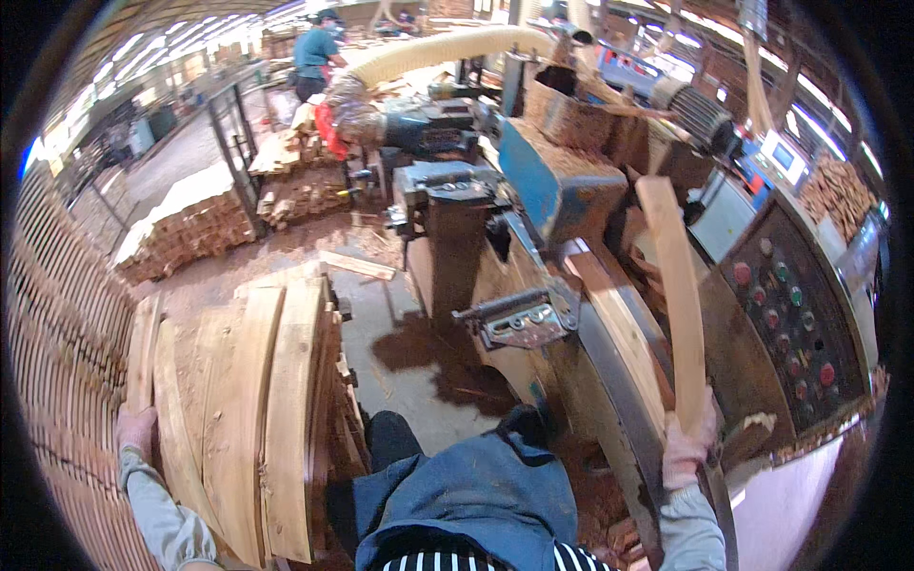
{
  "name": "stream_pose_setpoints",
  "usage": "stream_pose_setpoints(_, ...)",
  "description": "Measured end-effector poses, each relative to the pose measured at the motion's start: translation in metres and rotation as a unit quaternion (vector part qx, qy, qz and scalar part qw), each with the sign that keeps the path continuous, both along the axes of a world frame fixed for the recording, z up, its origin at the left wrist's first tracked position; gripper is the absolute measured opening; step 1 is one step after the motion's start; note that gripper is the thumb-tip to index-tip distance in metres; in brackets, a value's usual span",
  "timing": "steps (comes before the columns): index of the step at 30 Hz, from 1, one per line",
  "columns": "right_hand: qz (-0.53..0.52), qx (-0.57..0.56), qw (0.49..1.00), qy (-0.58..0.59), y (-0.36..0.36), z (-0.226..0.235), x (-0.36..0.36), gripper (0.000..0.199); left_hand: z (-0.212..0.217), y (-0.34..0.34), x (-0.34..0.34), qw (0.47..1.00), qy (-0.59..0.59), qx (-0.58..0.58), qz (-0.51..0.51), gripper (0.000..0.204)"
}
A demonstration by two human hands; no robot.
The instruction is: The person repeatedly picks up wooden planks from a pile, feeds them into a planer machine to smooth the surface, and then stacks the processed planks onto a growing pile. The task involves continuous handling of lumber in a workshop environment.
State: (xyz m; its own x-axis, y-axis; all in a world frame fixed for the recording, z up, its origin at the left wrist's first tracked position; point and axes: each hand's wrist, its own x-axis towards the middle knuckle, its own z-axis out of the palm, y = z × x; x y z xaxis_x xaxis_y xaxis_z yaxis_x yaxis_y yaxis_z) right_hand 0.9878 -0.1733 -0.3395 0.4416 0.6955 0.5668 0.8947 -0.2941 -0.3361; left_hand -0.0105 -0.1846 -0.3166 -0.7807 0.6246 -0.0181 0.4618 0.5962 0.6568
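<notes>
My right hand (690, 440) is closed round the near end of a long wooden board (674, 295), which points up and away over the machine bed. Beside it, another pale board (614, 319) lies lengthwise along the metal bed (595, 366) of the woodworking machine. At the far left, my left hand (138, 428) grips the near end of a narrow board (144, 347) at the outer edge of a pile. Several long planks (286, 409) lie side by side on this pile, between the left hand and my legs.
A control panel (785, 314) with coloured buttons stands to the right. A metal clamp bracket (524, 319) juts from the machine's left side. Ahead are a blue machine housing (562, 181) and a thick hose (438, 52). Stacked wood (190, 219) and a person (314, 57) are farther off.
</notes>
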Motion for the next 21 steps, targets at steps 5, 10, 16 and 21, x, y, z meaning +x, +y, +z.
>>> stream_pose_setpoints(5, 0.069, 0.101, 0.988, 0.094, 0.147, -0.004, -0.036, 0.088, 0.007, 0.008, 0.040, 0.985, 0.105, -0.129, 0.050, 0.071)
stream_pose_setpoints(10, 0.121, 0.073, 0.981, 0.133, 0.167, 0.006, -0.045, 0.087, 0.039, 0.012, 0.083, 0.961, 0.130, -0.211, 0.125, 0.087)
stream_pose_setpoints(16, 0.121, -0.047, 0.989, 0.064, 0.002, -0.022, -0.017, 0.093, 0.063, -0.049, 0.011, 0.991, -0.008, 0.136, -0.002, 0.046)
stream_pose_setpoints(21, 0.030, -0.196, 0.980, 0.027, -0.149, 0.003, 0.011, 0.084, 0.090, -0.014, 0.109, 0.849, -0.339, 0.383, -0.134, 0.066)
